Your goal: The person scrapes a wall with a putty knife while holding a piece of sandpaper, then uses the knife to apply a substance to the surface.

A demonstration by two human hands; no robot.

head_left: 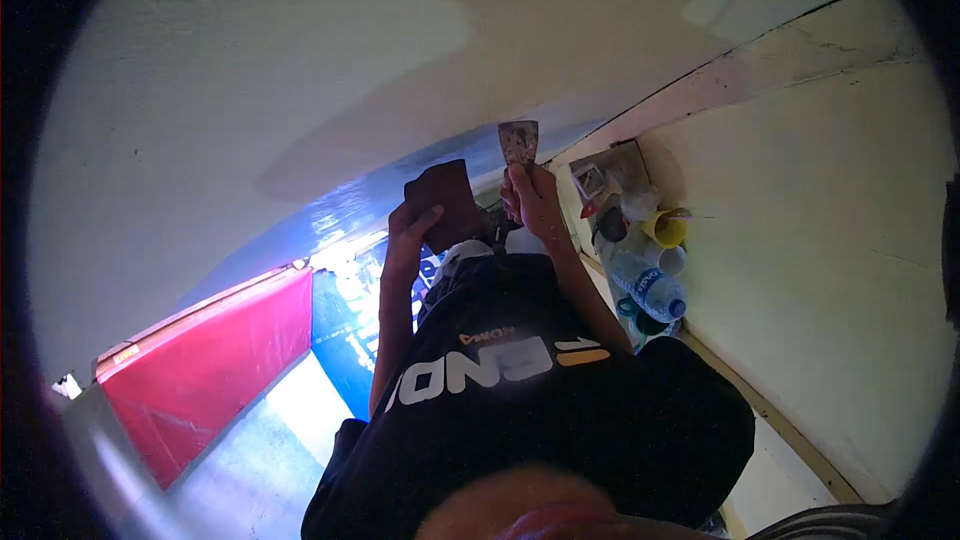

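My left hand (pixel 408 232) grips a dark brown sheet (pixel 445 202) that looks like folded sandpaper, its thumb lying across the front. Beside it, my right hand (pixel 538 202) is closed around the handle of a putty knife (pixel 518 142). The knife's worn, stained blade points up toward the pale wall (pixel 380 50). Both hands are held in front of my chest, with a small gap between the sheet and the knife.
On my right, a ledge carries a plastic water bottle (pixel 652 290), a yellow cup (pixel 664 229), a white cup (pixel 672 260) and other small items beside a side wall (pixel 820 200). A red panel (pixel 215 365) stands at lower left near bright light.
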